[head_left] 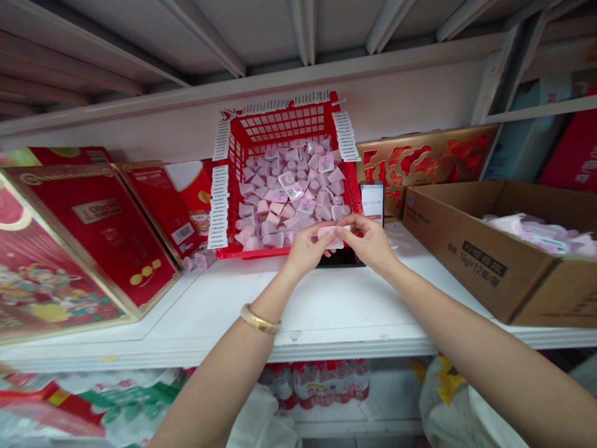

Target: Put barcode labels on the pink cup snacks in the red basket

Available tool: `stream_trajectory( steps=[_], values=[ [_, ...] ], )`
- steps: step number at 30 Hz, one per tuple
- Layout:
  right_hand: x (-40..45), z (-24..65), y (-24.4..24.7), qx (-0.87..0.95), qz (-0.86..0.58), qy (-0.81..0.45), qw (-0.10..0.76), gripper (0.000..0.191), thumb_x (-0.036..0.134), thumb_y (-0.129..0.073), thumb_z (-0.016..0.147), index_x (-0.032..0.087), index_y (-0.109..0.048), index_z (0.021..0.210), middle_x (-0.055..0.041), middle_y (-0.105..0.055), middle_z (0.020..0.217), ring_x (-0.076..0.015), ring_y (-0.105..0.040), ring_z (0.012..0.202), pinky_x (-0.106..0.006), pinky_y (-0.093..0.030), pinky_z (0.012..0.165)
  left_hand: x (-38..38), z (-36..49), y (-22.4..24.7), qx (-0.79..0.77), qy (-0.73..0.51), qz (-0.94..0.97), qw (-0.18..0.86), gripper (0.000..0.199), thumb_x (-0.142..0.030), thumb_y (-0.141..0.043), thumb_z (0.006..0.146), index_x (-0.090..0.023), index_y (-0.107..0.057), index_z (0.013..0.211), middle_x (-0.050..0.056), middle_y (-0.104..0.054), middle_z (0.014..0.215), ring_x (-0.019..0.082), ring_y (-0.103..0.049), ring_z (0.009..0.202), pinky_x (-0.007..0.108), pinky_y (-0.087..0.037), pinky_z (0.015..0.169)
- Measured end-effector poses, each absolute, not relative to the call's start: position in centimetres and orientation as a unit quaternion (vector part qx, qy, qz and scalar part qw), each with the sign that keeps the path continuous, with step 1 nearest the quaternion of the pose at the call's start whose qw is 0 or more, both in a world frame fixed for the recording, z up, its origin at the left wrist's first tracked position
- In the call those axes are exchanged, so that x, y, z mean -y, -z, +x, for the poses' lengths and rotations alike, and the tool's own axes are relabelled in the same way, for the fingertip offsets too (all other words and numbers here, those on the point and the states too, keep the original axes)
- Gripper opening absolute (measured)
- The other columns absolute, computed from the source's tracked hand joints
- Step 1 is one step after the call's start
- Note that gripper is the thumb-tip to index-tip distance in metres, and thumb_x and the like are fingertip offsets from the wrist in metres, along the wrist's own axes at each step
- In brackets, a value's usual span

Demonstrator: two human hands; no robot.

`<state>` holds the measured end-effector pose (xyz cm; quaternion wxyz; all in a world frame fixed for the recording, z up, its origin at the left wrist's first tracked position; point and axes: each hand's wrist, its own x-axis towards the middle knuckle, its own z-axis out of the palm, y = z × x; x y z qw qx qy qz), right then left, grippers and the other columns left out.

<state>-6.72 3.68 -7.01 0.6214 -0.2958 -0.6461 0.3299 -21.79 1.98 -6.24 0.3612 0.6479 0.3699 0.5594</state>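
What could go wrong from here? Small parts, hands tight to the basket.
1. The pink piece, held in the fingertips of the left hand and right hand, could slip and get lost among similar pieces in the red basket.
2. The right hand might bump the lit screen nearby.
3. White label strips on the rim could get brushed off.

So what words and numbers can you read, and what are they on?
"1kg×12": brown cardboard box; its other characters are blurred.
"00:13:40", middle digits unsure: phone.
Too small or blurred: white strips on the red basket, labels on the pink packets, gold-edged red box, bottles.
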Motion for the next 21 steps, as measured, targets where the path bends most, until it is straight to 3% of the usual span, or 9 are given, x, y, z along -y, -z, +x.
stream_trajectory(
  steps=[6, 21],
  values=[
    [-3.47, -6.68, 6.96, 0.653, -0.302, -0.32, 0.617, 0.024, 0.042, -0.068, 0.069, 0.019, -0.066, 0.075, 0.0023, -0.059, 0.06, -0.0112, -0.049, 0.054, -0.025, -0.04, 0.052, -2.12, -21.86, 6.21, -0.377, -0.549, 0.639, 0.384, 0.03, -0.028, -0.068, 0.08, -0.008, -0.07, 0.103, -0.001, -0.065, 0.061, 0.01, -0.062, 0.051, 0.019, -0.052, 0.046],
    [-3.77, -6.47, 7.36, 0.671, -0.296, -0.323, 0.598, 0.023, 0.04, -0.059, 0.072, 0.019, -0.064, 0.081, 0.0021, -0.059, 0.067, -0.0118, -0.049, 0.061, -0.026, -0.041, 0.059, -2.17, -21.79, 6.41, -0.385, -0.544, 0.647, 0.37, 0.037, -0.037, -0.069, 0.08, -0.009, -0.071, 0.103, -0.002, -0.064, 0.057, 0.008, -0.058, 0.043, 0.017, -0.048, 0.04]
  ],
)
